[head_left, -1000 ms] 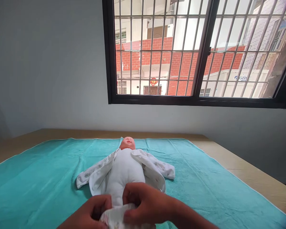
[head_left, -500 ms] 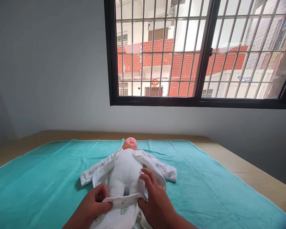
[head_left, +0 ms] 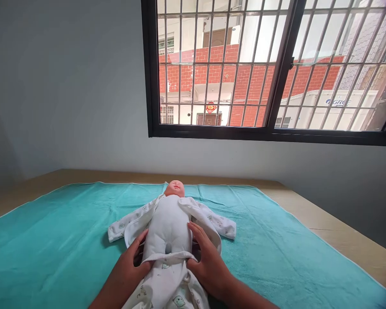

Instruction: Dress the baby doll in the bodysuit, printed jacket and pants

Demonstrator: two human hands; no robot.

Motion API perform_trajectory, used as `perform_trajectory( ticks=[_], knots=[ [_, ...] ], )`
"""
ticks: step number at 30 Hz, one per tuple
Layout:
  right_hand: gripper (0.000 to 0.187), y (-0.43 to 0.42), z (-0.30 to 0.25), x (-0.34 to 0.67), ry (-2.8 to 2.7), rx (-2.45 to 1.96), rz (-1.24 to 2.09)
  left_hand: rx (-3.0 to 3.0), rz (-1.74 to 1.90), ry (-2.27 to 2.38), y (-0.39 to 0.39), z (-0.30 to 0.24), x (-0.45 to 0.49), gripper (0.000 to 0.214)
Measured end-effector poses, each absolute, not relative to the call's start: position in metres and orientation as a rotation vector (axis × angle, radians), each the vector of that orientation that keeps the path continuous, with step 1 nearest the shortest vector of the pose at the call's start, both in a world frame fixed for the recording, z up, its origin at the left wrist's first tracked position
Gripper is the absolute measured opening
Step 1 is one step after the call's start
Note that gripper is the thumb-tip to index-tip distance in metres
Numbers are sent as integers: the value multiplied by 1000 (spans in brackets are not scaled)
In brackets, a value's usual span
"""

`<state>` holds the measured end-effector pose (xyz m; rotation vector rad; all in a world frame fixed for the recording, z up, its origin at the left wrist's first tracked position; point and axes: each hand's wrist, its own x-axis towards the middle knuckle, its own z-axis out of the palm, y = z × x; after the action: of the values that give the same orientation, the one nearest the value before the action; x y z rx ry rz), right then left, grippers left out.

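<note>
A baby doll [head_left: 170,216] with a white cloth body lies on its back, head away from me. Its white printed jacket [head_left: 209,214] is spread open, with the sleeves out to both sides. White printed baby pants [head_left: 167,279] reach up to the doll's upper legs. At the left end of their waistband, my left hand [head_left: 128,266] has its thumb on the cloth and its fingers along the doll's hip. Opposite it, my right hand [head_left: 209,262] grips the waistband by the thumb, fingers against the doll's side. Some fingertips are hidden behind the body.
A turquoise cloth [head_left: 67,236] lies under the doll on a wooden table [head_left: 321,223]. Beyond the table's far edge is a grey wall [head_left: 67,86] with a barred, black-framed window [head_left: 212,133].
My left fingers have uncurled and reached forward along the doll's hip. The waistband sits slightly farther up the legs in the picture. The view has tilted a little.
</note>
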<state>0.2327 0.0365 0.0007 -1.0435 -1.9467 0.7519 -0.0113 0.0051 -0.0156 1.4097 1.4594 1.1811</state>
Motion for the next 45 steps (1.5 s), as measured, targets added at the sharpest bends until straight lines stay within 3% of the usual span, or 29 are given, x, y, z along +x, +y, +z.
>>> perform_trajectory(
  ticks=[8, 13, 17, 20, 26, 33, 40, 45],
  knots=[
    [61, 45, 8, 230, -1906, -1061, 657, 1585, 1162, 1587, 8, 0, -13, 58],
    [46, 59, 11, 231, -1906, -1173, 523, 1738, 1132, 1632, 17, 30, 2, 30],
    [21, 80, 23, 232, -1885, -1101, 581, 1799, 1094, 1679, 38, 47, 9, 42],
    [14, 95, 28, 232, -1813, -1094, 604, 1766, 1129, 1682, 56, 47, 11, 50],
    [27, 112, 1, 227, -1650, -1120, 768, 1723, 1213, 1629, 66, 28, 9, 57],
    [30, 118, -12, 227, -1600, -1056, 911, 1579, 1003, 1402, 61, 21, -15, 51],
    [47, 133, -21, 235, -1479, -864, 1184, 1477, 987, 1342, 71, 2, -32, 53],
    [38, 129, -17, 246, -1366, -800, 1488, 1574, 1243, 1405, 68, 0, -26, 45]
  ],
)
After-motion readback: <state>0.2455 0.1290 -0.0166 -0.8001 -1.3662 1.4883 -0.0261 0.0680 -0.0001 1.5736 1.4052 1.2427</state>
